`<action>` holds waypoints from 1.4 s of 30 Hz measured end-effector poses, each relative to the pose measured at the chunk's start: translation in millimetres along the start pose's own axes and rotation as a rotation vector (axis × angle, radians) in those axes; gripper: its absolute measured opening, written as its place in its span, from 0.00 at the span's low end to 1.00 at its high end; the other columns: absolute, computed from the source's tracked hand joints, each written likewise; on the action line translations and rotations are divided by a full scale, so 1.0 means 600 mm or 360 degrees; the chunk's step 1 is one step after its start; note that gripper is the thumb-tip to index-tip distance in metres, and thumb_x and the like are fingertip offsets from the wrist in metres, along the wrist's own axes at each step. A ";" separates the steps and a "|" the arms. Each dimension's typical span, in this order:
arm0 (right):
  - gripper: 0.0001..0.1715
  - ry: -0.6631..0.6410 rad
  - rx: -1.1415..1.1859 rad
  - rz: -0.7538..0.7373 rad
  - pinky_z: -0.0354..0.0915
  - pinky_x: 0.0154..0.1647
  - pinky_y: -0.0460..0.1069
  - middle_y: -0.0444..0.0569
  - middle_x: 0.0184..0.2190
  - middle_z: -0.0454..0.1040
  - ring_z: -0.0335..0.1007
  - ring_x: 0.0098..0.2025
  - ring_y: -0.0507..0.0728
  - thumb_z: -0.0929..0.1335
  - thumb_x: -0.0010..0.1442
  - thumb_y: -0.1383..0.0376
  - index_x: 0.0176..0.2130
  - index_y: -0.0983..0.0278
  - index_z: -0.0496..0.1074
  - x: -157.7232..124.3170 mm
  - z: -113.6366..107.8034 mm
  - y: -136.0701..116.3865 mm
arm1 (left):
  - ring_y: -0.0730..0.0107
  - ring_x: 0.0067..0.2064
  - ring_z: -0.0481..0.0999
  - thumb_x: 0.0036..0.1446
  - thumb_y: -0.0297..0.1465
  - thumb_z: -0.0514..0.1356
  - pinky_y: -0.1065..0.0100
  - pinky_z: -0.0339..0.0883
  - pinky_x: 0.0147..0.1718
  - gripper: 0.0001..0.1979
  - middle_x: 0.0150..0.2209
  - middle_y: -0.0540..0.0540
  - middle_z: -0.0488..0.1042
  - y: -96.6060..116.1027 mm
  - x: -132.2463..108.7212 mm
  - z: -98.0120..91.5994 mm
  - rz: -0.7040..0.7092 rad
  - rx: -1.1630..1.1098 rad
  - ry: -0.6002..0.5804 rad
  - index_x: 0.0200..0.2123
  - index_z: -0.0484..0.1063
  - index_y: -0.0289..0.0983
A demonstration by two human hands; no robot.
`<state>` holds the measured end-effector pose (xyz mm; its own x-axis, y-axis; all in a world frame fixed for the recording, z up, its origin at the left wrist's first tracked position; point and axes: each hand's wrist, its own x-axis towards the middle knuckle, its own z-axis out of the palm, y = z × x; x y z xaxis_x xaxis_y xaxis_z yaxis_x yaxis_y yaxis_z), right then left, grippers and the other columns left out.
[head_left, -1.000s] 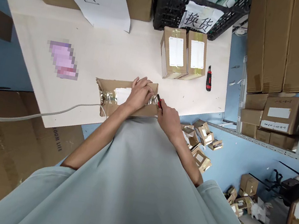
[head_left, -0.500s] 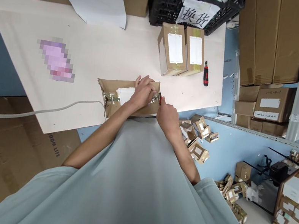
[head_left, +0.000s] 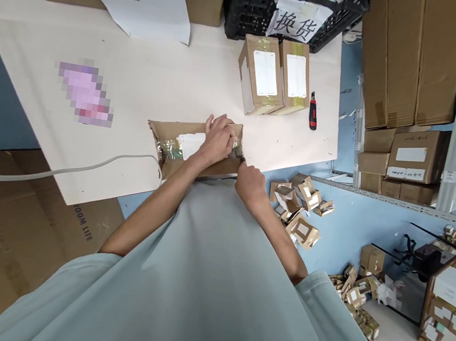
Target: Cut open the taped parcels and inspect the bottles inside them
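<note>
A brown cardboard box (head_left: 215, 167) with a white label and shiny clear tape lies at the table's near edge, against my shirt. My left hand (head_left: 216, 144) rests on top of it, fingers spread over the cardboard near the right end. At the box's right end, my right hand (head_left: 250, 185) is closed in a fist around a utility knife (head_left: 242, 161). Only a dark tip of the knife shows, touching the taped edge; the fist hides the rest.
Two labelled cartons (head_left: 264, 83) stand beyond the box, and a red-black utility knife (head_left: 313, 112) lies beside them. A black crate (head_left: 250, 7) is at the back. A grey cable (head_left: 92, 165) crosses the table's left side. Small boxes (head_left: 307, 193) lie on the floor at right.
My right hand has moved slightly toward my body along the box's right end, with the knife in it. My left hand stays in place on the box.
</note>
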<state>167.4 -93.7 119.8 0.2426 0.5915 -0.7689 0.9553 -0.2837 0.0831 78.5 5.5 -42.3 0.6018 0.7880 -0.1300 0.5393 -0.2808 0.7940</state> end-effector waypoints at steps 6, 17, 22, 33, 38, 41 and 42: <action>0.38 0.0010 0.0048 0.0005 0.78 0.57 0.55 0.73 0.57 0.84 0.85 0.63 0.67 0.59 0.76 0.78 0.81 0.75 0.60 -0.025 0.006 0.019 | 0.41 0.80 0.61 0.71 0.35 0.56 0.30 0.34 0.83 0.09 0.69 0.39 0.76 0.000 -0.001 -0.005 -0.0012 -0.0007 -0.0071 0.40 0.76 0.43; 0.36 0.0209 0.0170 -0.0057 0.75 0.60 0.57 0.69 0.57 0.84 0.84 0.60 0.68 0.55 0.83 0.69 0.84 0.69 0.53 -0.004 -0.024 0.044 | 0.42 0.79 0.63 0.68 0.35 0.55 0.30 0.34 0.83 0.12 0.67 0.38 0.77 0.021 -0.006 -0.024 -0.0054 -0.0019 -0.0110 0.41 0.80 0.43; 0.37 0.0193 0.0223 -0.0083 0.76 0.59 0.58 0.69 0.57 0.84 0.83 0.61 0.69 0.56 0.82 0.70 0.84 0.69 0.55 0.006 -0.027 0.047 | 0.40 0.80 0.62 0.66 0.34 0.56 0.29 0.35 0.83 0.12 0.67 0.39 0.77 0.022 -0.008 -0.025 -0.0082 -0.0021 -0.0103 0.41 0.81 0.43; 0.39 0.0199 0.0225 -0.0098 0.78 0.59 0.57 0.72 0.59 0.83 0.85 0.61 0.67 0.58 0.79 0.75 0.84 0.70 0.55 0.017 -0.022 0.025 | 0.43 0.81 0.61 0.68 0.33 0.55 0.29 0.36 0.83 0.11 0.70 0.40 0.75 0.013 -0.007 -0.024 -0.0075 0.0065 -0.0138 0.39 0.78 0.43; 0.38 0.0168 0.0193 -0.0127 0.79 0.59 0.57 0.73 0.58 0.84 0.85 0.61 0.68 0.61 0.80 0.74 0.83 0.72 0.57 0.003 -0.028 0.023 | 0.43 0.81 0.61 0.70 0.34 0.54 0.30 0.33 0.83 0.12 0.70 0.38 0.75 0.010 -0.009 -0.023 -0.0059 0.0049 -0.0161 0.40 0.78 0.42; 0.38 0.0143 0.0183 -0.0131 0.80 0.58 0.55 0.73 0.58 0.84 0.85 0.62 0.66 0.60 0.78 0.77 0.83 0.75 0.57 -0.004 -0.033 0.024 | 0.43 0.80 0.61 0.72 0.35 0.52 0.31 0.32 0.83 0.13 0.70 0.37 0.74 0.010 -0.011 -0.019 -0.0054 0.0035 -0.0164 0.42 0.77 0.42; 0.38 0.0146 0.0185 -0.0127 0.80 0.58 0.54 0.72 0.58 0.84 0.85 0.62 0.66 0.59 0.78 0.78 0.82 0.76 0.57 -0.004 -0.033 0.022 | 0.43 0.80 0.62 0.72 0.35 0.52 0.32 0.32 0.83 0.13 0.70 0.37 0.74 0.009 -0.010 -0.018 -0.0051 0.0026 -0.0166 0.42 0.77 0.42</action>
<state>182.6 -84.0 135.6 0.1860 0.6805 -0.7087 0.9474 -0.3154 -0.0541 71.7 5.0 -30.7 0.6416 0.7357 -0.2172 0.5683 -0.2657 0.7788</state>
